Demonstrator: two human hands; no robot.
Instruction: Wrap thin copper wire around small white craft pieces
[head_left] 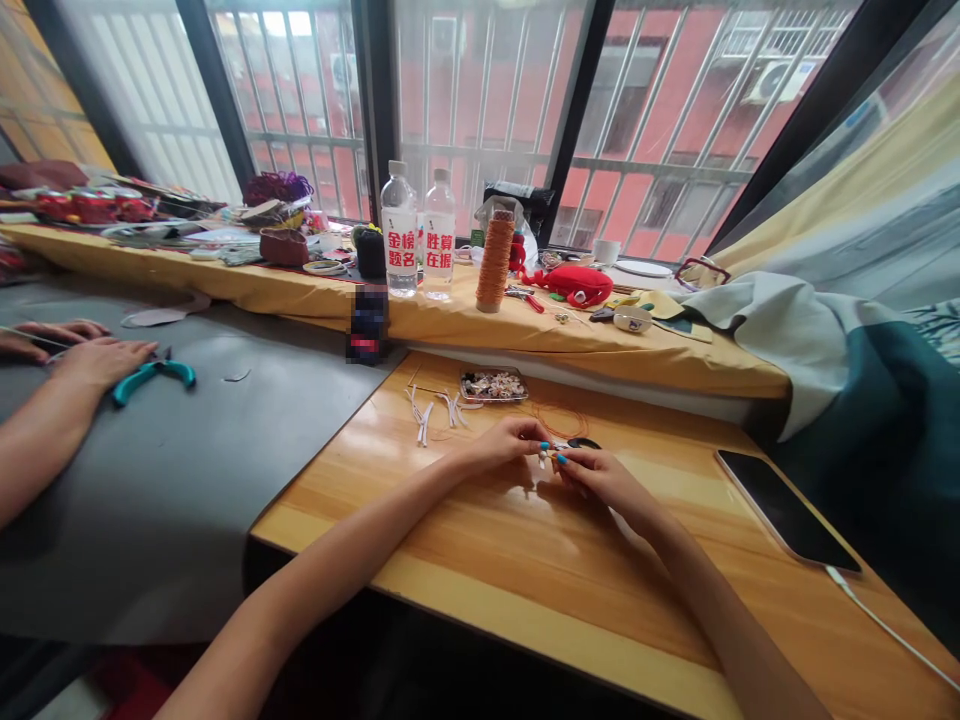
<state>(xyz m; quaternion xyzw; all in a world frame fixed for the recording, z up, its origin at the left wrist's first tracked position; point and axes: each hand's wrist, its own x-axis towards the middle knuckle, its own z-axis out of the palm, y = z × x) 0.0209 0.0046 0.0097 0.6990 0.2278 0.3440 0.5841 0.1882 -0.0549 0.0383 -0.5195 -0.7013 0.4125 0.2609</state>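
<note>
I have both hands together above the wooden counter [450,540], and I read the step as fine two-handed fingertip work on one small white piece [543,458] at the centre of my clock, noon pointing to the windows. My left hand [514,440] comes in from about 9 o'clock, its grip pinched closed on that piece; my right hand [592,472] meets it from about 4 o'clock, fingertips likewise closed on it, though the piece is too small on my feed for me to tell what it is or exactly how each finger bears. Just beyond the fingers at 1 o'clock lies a black-ringed tool [583,443], perhaps scissors, partly hidden. A loop of orange cord [574,412] lies near noon, a clear tray [495,400] full of small light and dark pieces at 11, and loose white strips [424,425] at about 10. Farther out at 11, an orange thread spool [495,262] stands upright on the cloth-covered ledge [442,325]; a smartphone [787,508] lies well apart toward 3. In my judgement, the next move calls for one hand to steady the piece while the other makes slight, light-pressure adjustments, since something so small could easily slip.
</note>
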